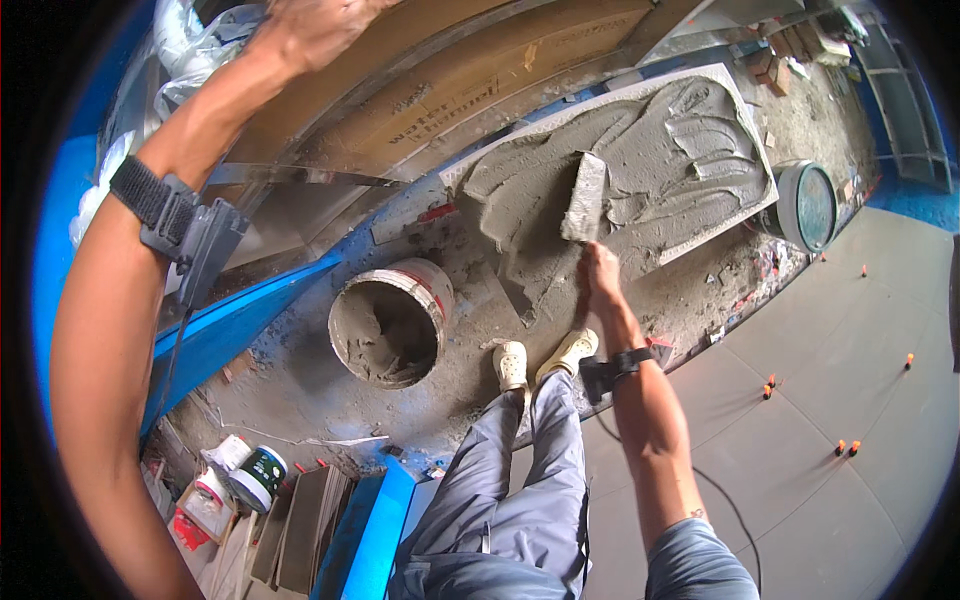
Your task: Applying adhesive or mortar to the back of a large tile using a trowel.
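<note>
From where I stand, the person's right hand (600, 268) is closed around the handle of a trowel (587, 195), whose long, mortar-smeared blade points away from the body and sits over the left-of-middle part of a big pale slab (706, 237). Wet grey mortar (640, 150) covers most of that slab, laid in thick ridges and sweeps toward its far right end, with a ragged edge of it spilling over the near left side onto the dusty ground. The left hand (320, 28) is raised up by the cardboard (570, 40) along the far side; its fingers run out of sight, so I can't tell whether it is open, closed or touching anything. Both arms wear a black strapped device, one high on the left forearm and one by the right wrist. Near the feet, in cream clogs (511, 366), stands a white bucket (432, 285) with more mortar inside, left of the slab's near corner. Another bucket (815, 207) lies close to the slab's right end, its greenish round face turned this way. On the right spreads a floor of grey tiles (800, 340), dotted with small orange-topped pieces (768, 390) along the joints.
</note>
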`<state>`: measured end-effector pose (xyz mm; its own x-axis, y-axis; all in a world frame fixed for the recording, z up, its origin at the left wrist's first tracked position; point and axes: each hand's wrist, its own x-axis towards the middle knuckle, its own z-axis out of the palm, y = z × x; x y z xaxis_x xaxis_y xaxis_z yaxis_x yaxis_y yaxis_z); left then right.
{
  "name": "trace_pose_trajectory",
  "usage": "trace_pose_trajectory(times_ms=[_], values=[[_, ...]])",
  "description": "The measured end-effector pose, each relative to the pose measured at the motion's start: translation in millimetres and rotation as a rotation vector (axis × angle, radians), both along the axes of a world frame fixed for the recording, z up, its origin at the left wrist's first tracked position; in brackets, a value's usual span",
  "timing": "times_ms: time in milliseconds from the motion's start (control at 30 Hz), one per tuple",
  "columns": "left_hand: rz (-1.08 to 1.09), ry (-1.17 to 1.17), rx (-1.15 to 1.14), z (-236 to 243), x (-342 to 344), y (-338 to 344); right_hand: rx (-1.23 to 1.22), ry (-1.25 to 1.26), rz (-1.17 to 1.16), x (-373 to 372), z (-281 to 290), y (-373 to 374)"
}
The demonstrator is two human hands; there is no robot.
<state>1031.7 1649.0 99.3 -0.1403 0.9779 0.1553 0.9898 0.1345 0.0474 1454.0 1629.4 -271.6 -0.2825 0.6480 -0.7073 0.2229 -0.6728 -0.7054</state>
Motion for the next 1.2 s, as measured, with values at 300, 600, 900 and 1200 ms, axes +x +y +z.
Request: trace_pose_trajectory(times_ms=[300,600,900,1200], values=[[-0.015,0.006,-0.001,-0.5,-9.3,-6.3,-0.145,0.101,0.25,-107.7,33.4,-78.9],[-0.012,-0.006,0.016,-7.6,-11.8,-0.8,0.463,-0.565,0.721,-137.8,21.1,-117.0],[0.036,-0.016,0.008,-5.3,-10.2,-0.7,0.16,-0.226,0.798,-128.8,51.4,-89.2],[0.028,0.071,0.138,-13.1,-10.0,-1.9,0.176,-0.321,0.764,-141.1,49.4,13.6]])
